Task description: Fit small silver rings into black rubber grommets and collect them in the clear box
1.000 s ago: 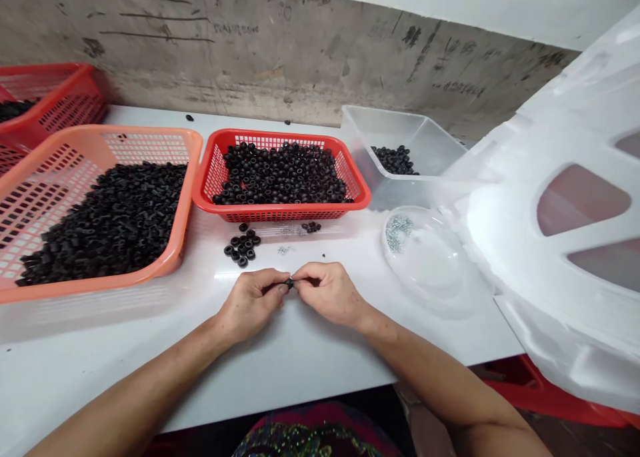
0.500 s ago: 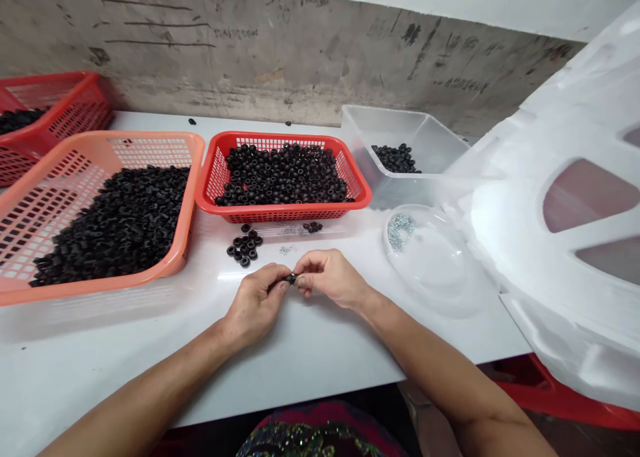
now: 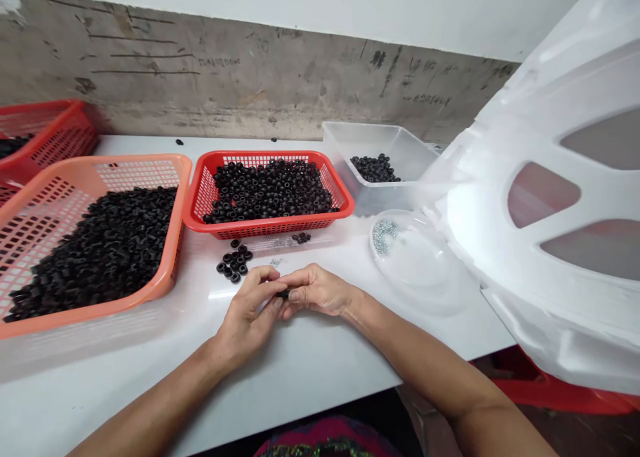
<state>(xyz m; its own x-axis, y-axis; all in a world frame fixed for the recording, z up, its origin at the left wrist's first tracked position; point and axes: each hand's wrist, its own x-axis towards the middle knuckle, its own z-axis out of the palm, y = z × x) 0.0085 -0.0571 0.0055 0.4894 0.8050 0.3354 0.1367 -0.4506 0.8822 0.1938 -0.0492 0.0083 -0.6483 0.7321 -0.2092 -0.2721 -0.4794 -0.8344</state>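
We see two bare hands held close together over the white counter [image 3: 305, 384]. The left hand [image 3: 249, 314] and the right hand [image 3: 317, 290] are both closed in a pinch on one small black ring [image 3: 285, 295]. The fingers hide most of the ring, so we can see only a dark bit of it between them. The ring is held just above the counter, in the middle of the spot in front of the person. We think both hands are needed because the ring is so small, and holding it low means it won't fall far.

At 11 o'clock from the hands, a little heap of black rings [image 3: 233, 262] lies within easy reach. At 12 o'clock, a red basket [image 3: 265, 227] holds many more. At 10 o'clock, a big orange basket [image 3: 100, 307] holds a larger heap of black pieces. At 1 o'clock, a clear plastic box [image 3: 395, 144] holds only a few. At 2 o'clock, a clear round dish [image 3: 417, 264] holds tiny silver bits [image 3: 384, 236]. Keeping these things apart may stop the piles from getting mixed up.
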